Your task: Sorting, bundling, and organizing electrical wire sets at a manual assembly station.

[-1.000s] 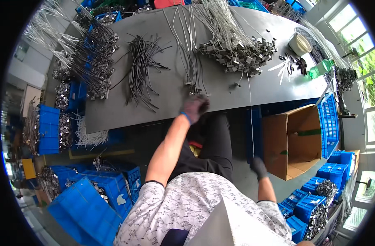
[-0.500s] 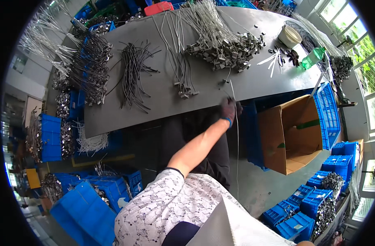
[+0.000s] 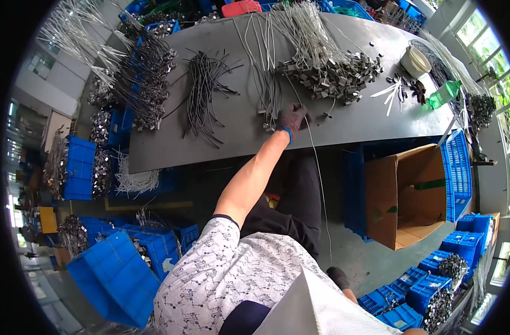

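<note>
My left hand (image 3: 293, 119), in a dark glove with a blue cuff, is over the table's front part, fingers closed around a thin pale wire (image 3: 321, 184). The wire hangs past the table edge, down to my right hand (image 3: 338, 277). That gloved hand is low beside my body, its fingers too dark to make out. To the left of my left hand lie several wires with small metal end blocks (image 3: 269, 114). Beyond it to the right is a large heap of grey blocks (image 3: 338, 75) on wires. A loose block (image 3: 328, 115) lies in front of the heap.
On the grey table (image 3: 182, 156) lie a bundle of black wires (image 3: 204, 95), a white bowl (image 3: 415, 61), white strips (image 3: 393, 94) and a green bottle (image 3: 446, 95). An open cardboard box (image 3: 382, 206) stands right of my legs. Blue crates (image 3: 118, 279) stand around.
My left hand has moved left and farther onto the table, the wire still running from it. My right hand has come into view low on the right. The whole view has shifted slightly.
</note>
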A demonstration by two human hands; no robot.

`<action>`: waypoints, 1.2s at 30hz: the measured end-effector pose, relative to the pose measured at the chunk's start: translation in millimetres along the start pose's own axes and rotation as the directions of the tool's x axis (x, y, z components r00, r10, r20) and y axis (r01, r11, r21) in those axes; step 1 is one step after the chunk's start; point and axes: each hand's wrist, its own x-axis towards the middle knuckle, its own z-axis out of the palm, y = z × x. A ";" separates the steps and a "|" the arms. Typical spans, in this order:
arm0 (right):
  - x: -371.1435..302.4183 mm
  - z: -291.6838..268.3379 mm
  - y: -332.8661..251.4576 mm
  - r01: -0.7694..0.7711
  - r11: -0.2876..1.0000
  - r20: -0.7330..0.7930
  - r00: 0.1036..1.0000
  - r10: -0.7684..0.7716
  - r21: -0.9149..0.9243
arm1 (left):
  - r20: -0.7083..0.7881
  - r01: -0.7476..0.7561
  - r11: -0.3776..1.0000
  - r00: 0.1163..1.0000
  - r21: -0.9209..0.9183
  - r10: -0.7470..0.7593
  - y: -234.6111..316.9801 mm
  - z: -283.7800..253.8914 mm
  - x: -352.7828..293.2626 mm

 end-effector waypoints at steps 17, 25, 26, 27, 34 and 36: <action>115.7 -416.8 -435.7 0.877 0.379 -0.870 0.411 -0.272 0.295 | 0.243 -0.088 0.907 0.970 0.411 -0.016 -21.7 -92.9 -3.2; 193.8 -494.9 -384.2 0.360 0.910 -0.958 0.265 0.112 0.206 | -0.416 0.361 0.221 0.854 0.906 0.311 52.1 -261.1 43.7; 200.7 -506.3 -379.6 0.166 0.956 -0.886 0.438 0.149 0.243 | -0.443 0.414 0.157 0.845 0.896 0.300 52.1 -271.7 49.7; 213.0 -515.2 -382.2 0.187 0.953 -0.889 0.438 0.134 0.236 | -0.441 0.420 0.133 0.849 0.898 0.291 50.3 -295.6 59.2; 251.5 -478.0 -317.5 0.599 0.511 -0.611 0.773 -0.171 0.616 | -0.386 0.359 0.153 0.892 0.921 0.234 28.9 -295.2 74.3; 241.7 -432.1 -271.3 0.811 0.253 -0.769 0.583 -0.263 0.528 | -0.469 0.376 0.691 0.881 0.617 -0.061 22.6 -288.7 73.1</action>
